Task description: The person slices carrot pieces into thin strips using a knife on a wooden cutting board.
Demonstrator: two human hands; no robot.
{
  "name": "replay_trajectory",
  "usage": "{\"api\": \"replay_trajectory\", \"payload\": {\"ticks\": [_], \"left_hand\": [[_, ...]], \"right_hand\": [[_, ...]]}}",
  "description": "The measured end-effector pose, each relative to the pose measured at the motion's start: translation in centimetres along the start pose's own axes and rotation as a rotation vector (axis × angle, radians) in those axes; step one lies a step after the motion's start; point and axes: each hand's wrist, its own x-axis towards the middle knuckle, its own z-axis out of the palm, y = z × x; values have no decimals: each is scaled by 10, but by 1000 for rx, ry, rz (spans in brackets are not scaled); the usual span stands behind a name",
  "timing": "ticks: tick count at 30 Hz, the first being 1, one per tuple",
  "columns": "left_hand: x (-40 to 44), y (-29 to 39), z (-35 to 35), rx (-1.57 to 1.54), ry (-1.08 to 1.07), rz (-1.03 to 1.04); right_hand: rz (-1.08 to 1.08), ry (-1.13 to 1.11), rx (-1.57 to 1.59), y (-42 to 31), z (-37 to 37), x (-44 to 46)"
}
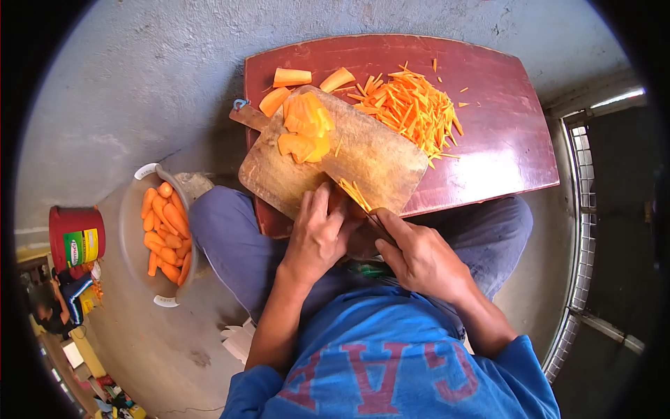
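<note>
My left hand (317, 230) is closed at the near edge of the wooden cutting board (377, 157), its fingers curled down; whatever lies under the fingertips is hidden. Close beside it, my right hand (426, 255) grips a knife (377, 223), whose dark blade is mostly hidden between the hands. A few thin carrot strips (354, 194) lie along the blade. Flat carrot slices (307, 126) overlap on the board's left part. Beyond the board, a heap of carrot strips (412, 105) rests on the red table (502, 91).
Thick carrot pieces (292, 77) lie behind the board's handle. On the floor at left stands a tub (130, 234) of whole peeled carrots (167, 230). A red bucket (59, 241) is farther left. Another person (63, 300) is at the far left. A barred metal frame (583, 209) borders the right.
</note>
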Motion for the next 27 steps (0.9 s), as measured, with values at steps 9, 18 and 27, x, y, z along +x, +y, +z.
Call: {"api": "replay_trajectory", "payload": {"ticks": [9,18,27], "left_hand": [[-4,-1,0,-14,-52,-40],[-4,-1,-2,-21,-21,-9],[-4,1,-4,-27,-15,-10]], "right_hand": [[80,-48,9,-6,-4,1],[110,-45,38,-12,-4,-5],[139,-55,-28,-27,-5,-19]]}}
